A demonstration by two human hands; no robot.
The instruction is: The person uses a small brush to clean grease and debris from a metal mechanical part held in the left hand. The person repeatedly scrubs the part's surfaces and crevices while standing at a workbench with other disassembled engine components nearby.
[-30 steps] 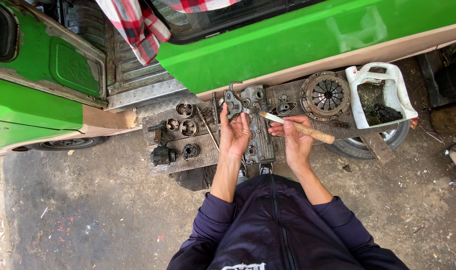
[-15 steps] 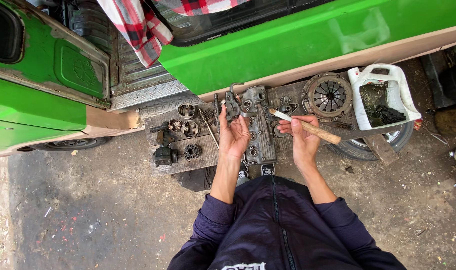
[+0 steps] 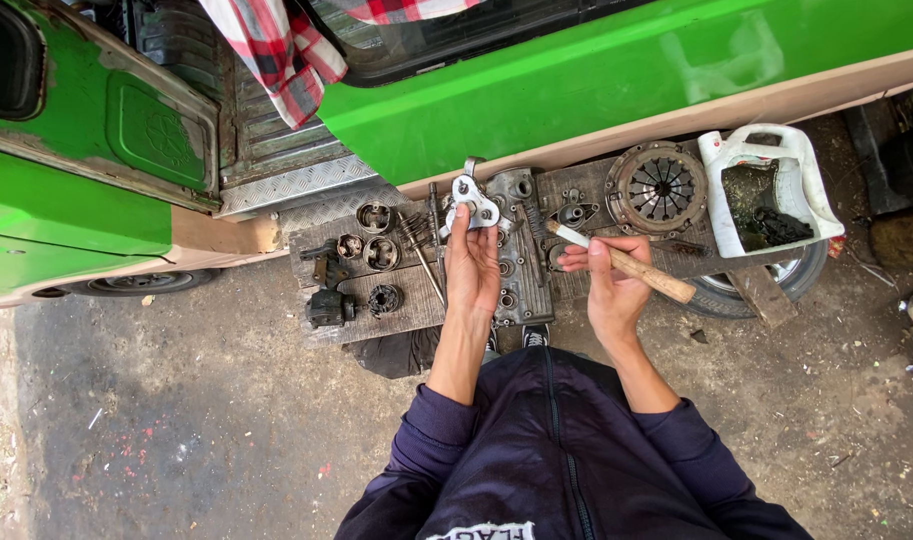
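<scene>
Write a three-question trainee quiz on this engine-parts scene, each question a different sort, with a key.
1. True or false: the left hand holds up a small silvery metal bracket.
2. What does the right hand hold? A) a red screwdriver B) a wooden-handled tool C) a rag
3. Fill in: the round clutch plate lies beside a cut-open white plastic ____ that holds dark greasy parts.

Key: 1 true. 2 B. 3 jug.
</scene>
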